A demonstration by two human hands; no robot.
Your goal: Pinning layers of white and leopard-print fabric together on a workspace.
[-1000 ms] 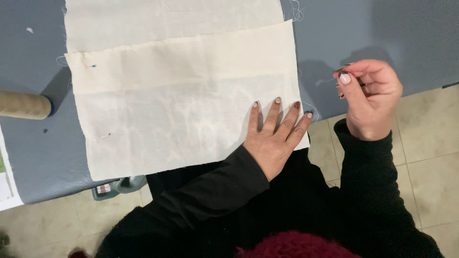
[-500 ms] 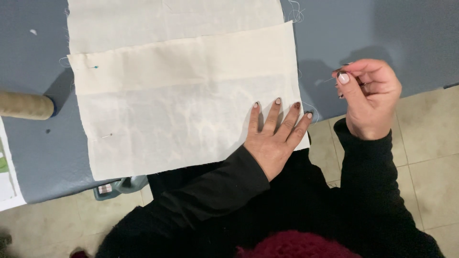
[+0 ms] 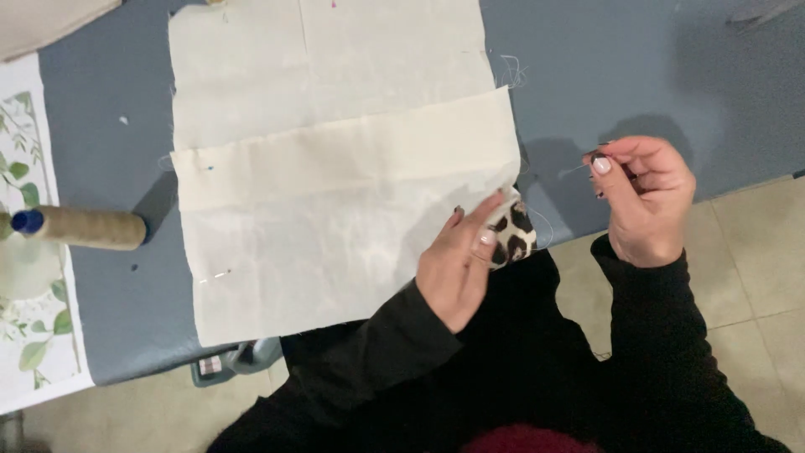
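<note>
A cream fabric piece (image 3: 335, 193), folded over itself, lies on a blue-grey table (image 3: 604, 67). My left hand (image 3: 457, 264) pinches its near right corner and turns it up, so a leopard-print underside (image 3: 511, 235) shows. My right hand (image 3: 641, 197) hovers to the right, off the fabric and above the table edge. Between its thumb and fingers it pinches a thin needle (image 3: 579, 169), from which a fine thread runs towards the fabric corner. Two pins are stuck near the fabric's left edge, a blue-headed pin (image 3: 210, 168) and a pale pin (image 3: 216, 275).
A spool of tan thread (image 3: 88, 228) with a blue core lies on its side at the left. Beside it is a white cloth with a green leaf print (image 3: 25, 252). Beige floor tiles (image 3: 755, 252) show at the right, and a small object (image 3: 226, 361) sits below the table edge.
My left hand, flat on the fabric before, has curled and lifted the near right corner, showing the leopard print. My right hand still holds the needle in about the same place.
</note>
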